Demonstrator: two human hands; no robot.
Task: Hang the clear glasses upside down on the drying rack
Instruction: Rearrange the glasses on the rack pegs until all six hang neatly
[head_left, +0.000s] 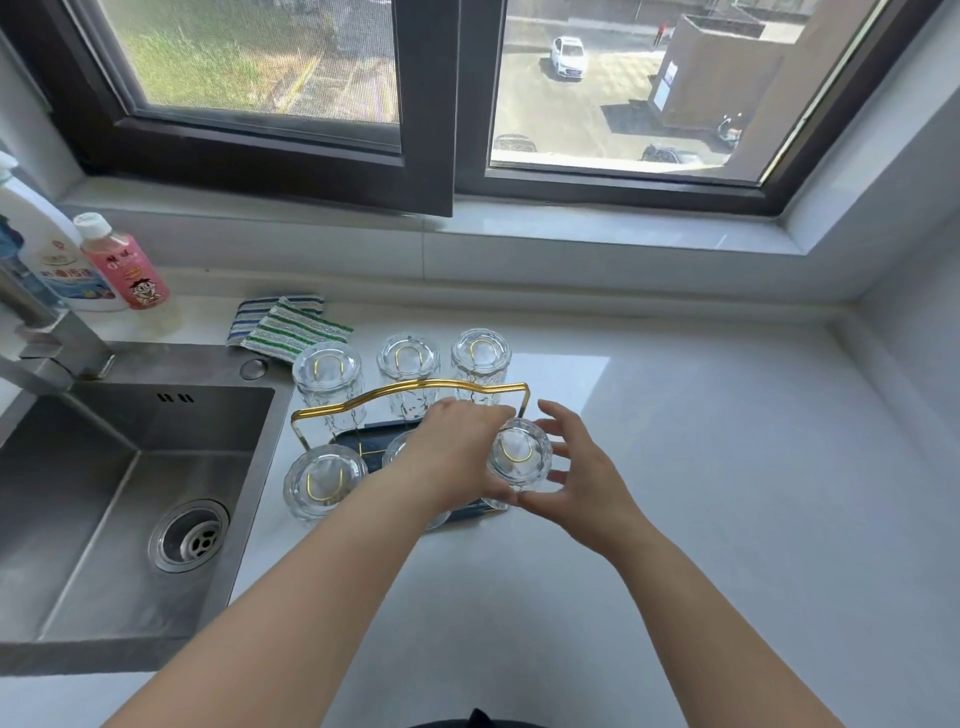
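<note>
A gold wire drying rack (410, 391) with a dark base stands on the white counter beside the sink. Three clear glasses hang upside down on its far row, at the left (326, 368), middle (408, 357) and right (481, 354). On the near row, one inverted glass (323, 480) sits at the left and another is mostly hidden under my left forearm. My left hand (457, 447) grips the near right glass (519, 454), which is upside down over a gold peg. My right hand (576, 467) hovers just right of that glass with fingers spread, apart from it.
A steel sink (104, 499) with a tap (41, 332) lies to the left. Two bottles (124, 262) stand at the back left, and striped cloths (288, 327) lie behind the rack. A window sill (519, 228) runs along the back, with bare counter (727, 467) to the right.
</note>
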